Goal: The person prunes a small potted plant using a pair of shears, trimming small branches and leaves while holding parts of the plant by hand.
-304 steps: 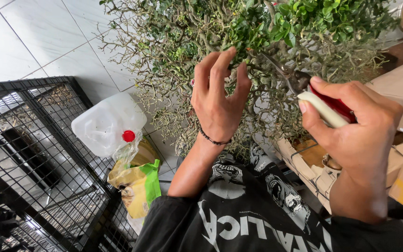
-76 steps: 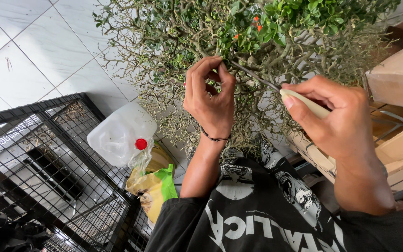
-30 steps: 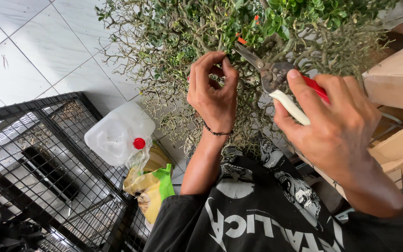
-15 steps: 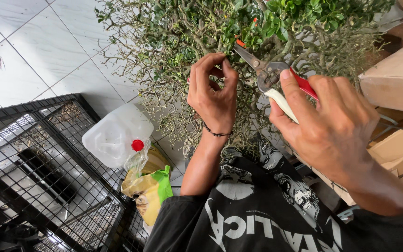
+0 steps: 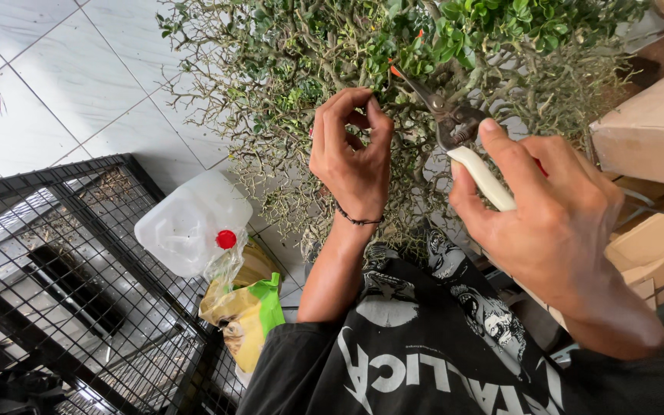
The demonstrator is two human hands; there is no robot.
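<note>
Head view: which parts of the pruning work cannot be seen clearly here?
- Blades of the pruning shears: tips lost among the twigs of the small tree.
- Left hand: what the fingertips pinch is too small to tell.
- Right hand: covers most of the handles.
- Tree base: hidden behind arms and black shirt.
- Cardboard boxes: cut by right edge.

Twiggy small-leaved shrub [image 5: 424,46], pruning shears [image 5: 455,131] with cream handle, blades pointing into its branches

At your nine o'clock sits a translucent jug with a red cap [image 5: 192,223], at seven a black wire cage [image 5: 55,292] and yellow-green bag [image 5: 246,319], at three stacked cardboard boxes [image 5: 651,134], all on white floor tiles [image 5: 63,77].
</note>
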